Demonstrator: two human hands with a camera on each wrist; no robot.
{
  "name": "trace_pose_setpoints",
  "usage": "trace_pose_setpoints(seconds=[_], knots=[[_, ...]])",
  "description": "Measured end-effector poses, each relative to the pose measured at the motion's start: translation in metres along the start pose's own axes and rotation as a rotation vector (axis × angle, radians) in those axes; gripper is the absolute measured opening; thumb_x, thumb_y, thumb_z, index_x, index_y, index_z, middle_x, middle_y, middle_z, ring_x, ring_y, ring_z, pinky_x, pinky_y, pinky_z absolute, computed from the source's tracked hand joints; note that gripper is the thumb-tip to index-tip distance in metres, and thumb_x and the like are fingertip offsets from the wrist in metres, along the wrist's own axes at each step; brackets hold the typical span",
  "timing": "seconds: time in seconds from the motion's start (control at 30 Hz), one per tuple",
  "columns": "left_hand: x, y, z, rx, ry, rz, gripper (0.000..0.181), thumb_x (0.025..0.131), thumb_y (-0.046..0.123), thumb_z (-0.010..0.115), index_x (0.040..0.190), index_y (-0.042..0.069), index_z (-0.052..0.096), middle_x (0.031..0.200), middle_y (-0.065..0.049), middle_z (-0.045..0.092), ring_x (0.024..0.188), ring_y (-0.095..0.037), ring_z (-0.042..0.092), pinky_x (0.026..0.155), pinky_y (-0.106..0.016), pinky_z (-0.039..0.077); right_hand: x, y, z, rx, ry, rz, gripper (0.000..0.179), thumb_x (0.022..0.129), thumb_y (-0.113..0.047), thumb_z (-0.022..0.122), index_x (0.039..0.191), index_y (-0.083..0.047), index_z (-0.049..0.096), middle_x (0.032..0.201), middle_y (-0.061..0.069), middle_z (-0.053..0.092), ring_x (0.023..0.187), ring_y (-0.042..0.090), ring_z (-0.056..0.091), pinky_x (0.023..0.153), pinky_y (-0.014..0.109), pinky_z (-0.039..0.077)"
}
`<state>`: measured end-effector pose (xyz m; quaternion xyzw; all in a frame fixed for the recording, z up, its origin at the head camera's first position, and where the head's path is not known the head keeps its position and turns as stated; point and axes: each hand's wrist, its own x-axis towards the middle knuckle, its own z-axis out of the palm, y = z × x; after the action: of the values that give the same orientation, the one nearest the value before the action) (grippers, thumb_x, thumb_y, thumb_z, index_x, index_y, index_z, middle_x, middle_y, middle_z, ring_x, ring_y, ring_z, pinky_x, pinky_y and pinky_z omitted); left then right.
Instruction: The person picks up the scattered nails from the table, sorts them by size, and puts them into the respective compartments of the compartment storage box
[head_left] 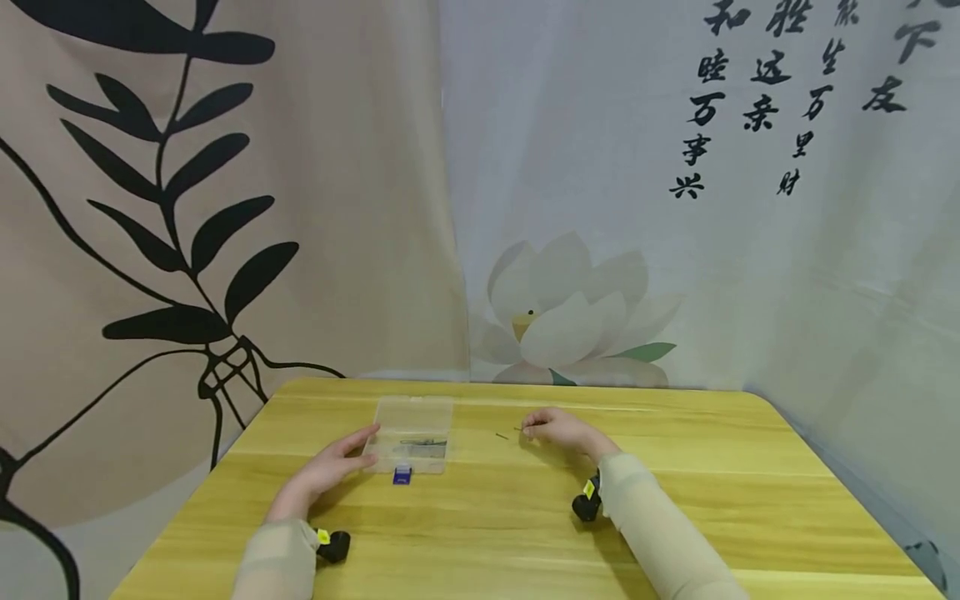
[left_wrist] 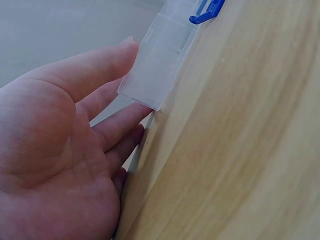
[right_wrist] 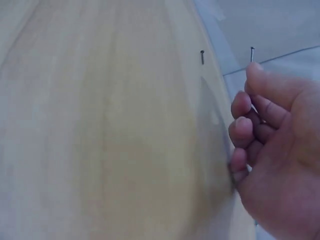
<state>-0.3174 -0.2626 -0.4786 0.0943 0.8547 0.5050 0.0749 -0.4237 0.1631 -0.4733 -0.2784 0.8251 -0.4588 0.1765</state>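
A clear plastic box [head_left: 412,412] with a blue latch [head_left: 402,476] at its near side stands on the wooden table, several thin dark pieces [head_left: 423,443] showing inside. My left hand [head_left: 330,468] holds the box by its left side; in the left wrist view the thumb lies along its edge and other fingers reach behind. To the right of the box, my right hand [head_left: 566,432] pinches a small screw [right_wrist: 252,54] between thumb and fingertips, its head pointing away from the hand. Another screw [right_wrist: 202,57] lies on the table just left of that hand.
The wooden table [head_left: 480,542] reaches back to a fabric backdrop [head_left: 360,208] printed with leaves, a flower and dark characters. On each wrist sits a small black camera, one at the left sleeve [head_left: 277,558] and one at the right sleeve [head_left: 660,525].
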Motion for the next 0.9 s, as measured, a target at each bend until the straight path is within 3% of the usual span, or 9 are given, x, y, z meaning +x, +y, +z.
trace_pose_setpoints(seconds=[0.33,0.53,0.63,0.8,0.9], knots=[[0.001,-0.001,0.001,-0.018,0.003,-0.021,0.066,0.097,0.027,0.06,0.153,0.01,0.029,0.156,-0.022,0.023,0.142,-0.045,0.013,0.109,-0.065,0.016,0.002,-0.027,-0.018,-0.01,-0.021,-0.041,0.028,0.102,-0.014,0.05,0.112,0.01,0.056,0.102,0.027,0.055,0.08,0.028,0.046,0.074,0.047,0.042],[0.001,0.001,0.001,-0.016,0.002,-0.015,0.066,0.098,0.026,0.06,0.153,0.009,0.028,0.156,-0.023,0.021,0.142,-0.046,0.012,0.109,-0.066,0.014,0.002,-0.04,-0.031,-0.049,-0.009,-0.056,0.018,0.101,-0.016,0.052,0.106,-0.001,0.061,0.093,0.013,0.056,0.084,0.04,0.048,0.077,0.053,0.042],[0.001,0.002,0.001,-0.025,0.002,-0.022,0.066,0.098,0.025,0.059,0.153,0.009,0.028,0.157,-0.022,0.02,0.142,-0.045,0.012,0.109,-0.065,0.013,0.002,-0.043,-0.035,-0.06,-0.006,-0.044,0.017,0.101,-0.017,0.052,0.106,-0.004,0.062,0.094,0.007,0.058,0.086,0.039,0.049,0.079,0.053,0.043],[0.0,0.002,0.002,-0.032,-0.005,-0.017,0.065,0.098,0.024,0.059,0.153,0.008,0.028,0.157,-0.023,0.019,0.142,-0.046,0.012,0.109,-0.065,0.014,0.002,-0.047,-0.039,-0.067,0.007,-0.027,0.016,0.101,-0.016,0.053,0.107,-0.004,0.061,0.097,0.011,0.058,0.081,0.024,0.051,0.08,0.05,0.044],[0.001,0.001,0.002,-0.033,-0.003,-0.013,0.065,0.098,0.024,0.059,0.153,0.008,0.028,0.157,-0.023,0.02,0.142,-0.046,0.012,0.109,-0.065,0.014,0.003,-0.048,-0.041,-0.068,0.012,-0.02,0.015,0.101,-0.017,0.053,0.105,-0.005,0.061,0.092,0.006,0.057,0.077,0.019,0.049,0.08,0.048,0.044]])
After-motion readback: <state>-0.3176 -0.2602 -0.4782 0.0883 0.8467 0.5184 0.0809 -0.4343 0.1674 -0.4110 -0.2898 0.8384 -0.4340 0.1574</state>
